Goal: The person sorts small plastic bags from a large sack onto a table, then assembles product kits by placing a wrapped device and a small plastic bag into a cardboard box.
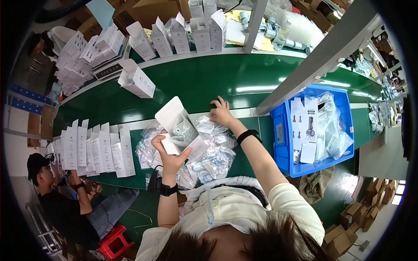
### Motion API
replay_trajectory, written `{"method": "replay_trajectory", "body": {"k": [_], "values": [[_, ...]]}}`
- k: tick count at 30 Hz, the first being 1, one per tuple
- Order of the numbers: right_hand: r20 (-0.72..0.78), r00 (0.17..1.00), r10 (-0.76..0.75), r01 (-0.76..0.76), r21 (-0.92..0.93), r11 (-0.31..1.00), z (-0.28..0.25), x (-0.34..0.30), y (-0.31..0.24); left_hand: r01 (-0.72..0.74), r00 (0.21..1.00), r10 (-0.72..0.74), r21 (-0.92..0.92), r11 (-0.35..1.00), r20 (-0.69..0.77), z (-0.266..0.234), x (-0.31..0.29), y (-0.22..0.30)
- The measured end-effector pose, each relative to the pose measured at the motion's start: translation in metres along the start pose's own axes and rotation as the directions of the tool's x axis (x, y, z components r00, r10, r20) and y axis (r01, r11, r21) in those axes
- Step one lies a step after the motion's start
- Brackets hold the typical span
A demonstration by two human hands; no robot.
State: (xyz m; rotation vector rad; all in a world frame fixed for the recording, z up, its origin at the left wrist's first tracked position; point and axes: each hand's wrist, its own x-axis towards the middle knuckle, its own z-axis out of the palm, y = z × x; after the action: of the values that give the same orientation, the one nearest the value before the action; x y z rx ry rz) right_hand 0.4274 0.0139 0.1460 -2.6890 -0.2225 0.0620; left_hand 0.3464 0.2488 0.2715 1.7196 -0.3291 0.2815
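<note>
In my left hand is a white carton box, tilted, with its top flap raised. Clear plastic wrap around a pale item shows inside it. My thumb and fingers clasp the box's near sides. To the right of it, my right hand hovers at the far edge of a heap of small clear plastic bags, fingers apart, with no object visible in them. What the bags contain is too small to make out.
A blue bin at the right holds bagged parts and printed card. White boxes stand in rows on the left; an open box and several more stand farther back. A grey metal post rises beside the bin. Another person sits at left.
</note>
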Motion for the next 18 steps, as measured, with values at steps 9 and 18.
{"method": "replay_trajectory", "body": {"k": [9, 18], "values": [[-0.221, 0.748, 0.626, -0.258, 0.772, 0.581, -0.104, -0.116, -0.013, 0.006, 0.924, 0.072, -0.202, 0.979, 0.376, 0.073, -0.001, -0.001], [-0.561, 0.644, 0.519, -0.642, -0.027, 0.767, -0.041, -0.106, 0.045, 0.057, 0.849, -0.023, -0.048, 0.997, 0.527, 0.094, -0.012, 0.017]]}}
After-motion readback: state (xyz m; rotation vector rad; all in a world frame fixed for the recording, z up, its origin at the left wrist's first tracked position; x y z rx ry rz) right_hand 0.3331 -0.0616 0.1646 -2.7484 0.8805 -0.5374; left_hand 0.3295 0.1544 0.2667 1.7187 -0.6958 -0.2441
